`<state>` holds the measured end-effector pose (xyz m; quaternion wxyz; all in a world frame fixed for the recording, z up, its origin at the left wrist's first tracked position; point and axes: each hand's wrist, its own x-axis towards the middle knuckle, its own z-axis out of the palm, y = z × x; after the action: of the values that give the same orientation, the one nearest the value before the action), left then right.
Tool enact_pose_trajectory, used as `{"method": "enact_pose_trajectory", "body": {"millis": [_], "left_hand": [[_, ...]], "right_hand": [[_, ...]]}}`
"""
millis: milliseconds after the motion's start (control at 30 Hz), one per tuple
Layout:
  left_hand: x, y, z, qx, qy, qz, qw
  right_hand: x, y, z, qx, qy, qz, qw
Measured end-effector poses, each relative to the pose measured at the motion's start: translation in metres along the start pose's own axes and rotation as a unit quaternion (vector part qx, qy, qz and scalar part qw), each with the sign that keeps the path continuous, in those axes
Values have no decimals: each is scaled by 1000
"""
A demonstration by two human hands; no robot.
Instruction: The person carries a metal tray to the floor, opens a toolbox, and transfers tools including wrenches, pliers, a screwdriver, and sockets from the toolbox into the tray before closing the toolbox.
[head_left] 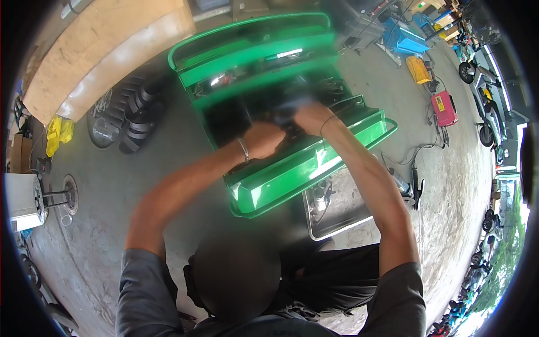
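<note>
A green metal toolbox stands opened out in the upper middle, with dark, blurred tools inside its trays. Over its middle compartment is my left hand, a bracelet at the wrist, its fingers curled and smeared. Close to its right, my right hand reaches into the same compartment, fingers bent, with a thin band on the wrist. Whatever lies between or under the fingers of either hand is too blurred to make out. Below the box, a metal tray with small parts sits partly behind my right forearm.
Dark sandals lie left of the toolbox, near a yellow bag. A curved wooden panel is at the upper left. On the right are a red machine with cables, a blue container and parked motorbikes.
</note>
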<state>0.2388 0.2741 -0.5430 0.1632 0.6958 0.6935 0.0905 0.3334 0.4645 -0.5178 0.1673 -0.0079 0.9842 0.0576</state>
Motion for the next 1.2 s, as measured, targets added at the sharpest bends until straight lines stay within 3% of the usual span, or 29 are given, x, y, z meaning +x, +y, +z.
{"method": "enact_pose_trajectory", "body": {"millis": [267, 433, 667, 733, 833, 900, 933, 967, 1000, 1033, 1100, 1133, 1167, 1200], "left_hand": [[-4, 10, -11, 10, 15, 4, 1000], [8, 15, -14, 28, 29, 25, 999], [2, 15, -9, -12, 27, -40, 999], [-8, 22, -23, -46, 30, -66, 996], [-41, 23, -66, -127, 20, -44, 991], [-63, 12, -79, -180, 111, -2, 977], [-72, 4, -79, -177, 110, -4, 978], [-81, -3, -80, -349, 148, -25, 925], [-88, -7, -79, -511, 180, -47, 839], [-92, -8, -78, -512, 177, -47, 840], [-96, -9, -76, -793, 269, -104, 536], [-97, -11, -72, -794, 266, -106, 537], [-96, -15, -66, -820, 299, -126, 472], [-95, -19, -61, -840, 331, -144, 405]], "right_hand": [[15, -13, 23, -50, 108, -10, 993], [-2, -8, 4, -52, 23, -39, 998], [-33, 7, -40, -46, -44, -22, 998], [-56, 31, -47, 80, 92, -32, 992], [-91, 58, -50, 204, 129, 28, 970], [-110, 71, -44, 405, 197, 190, 872], [-111, 74, -43, 407, 199, 188, 871], [-112, 76, -43, 572, 277, 180, 751], [-114, 76, -41, 709, 340, 165, 595], [-112, 80, -37, 771, 349, 127, 517], [-100, 82, -33, 779, 366, 96, 500], [-93, 77, -32, 784, 380, 62, 487], [-85, 62, -45, 816, 386, 56, 427], [-74, 53, -56, 816, 387, 56, 426]]}}
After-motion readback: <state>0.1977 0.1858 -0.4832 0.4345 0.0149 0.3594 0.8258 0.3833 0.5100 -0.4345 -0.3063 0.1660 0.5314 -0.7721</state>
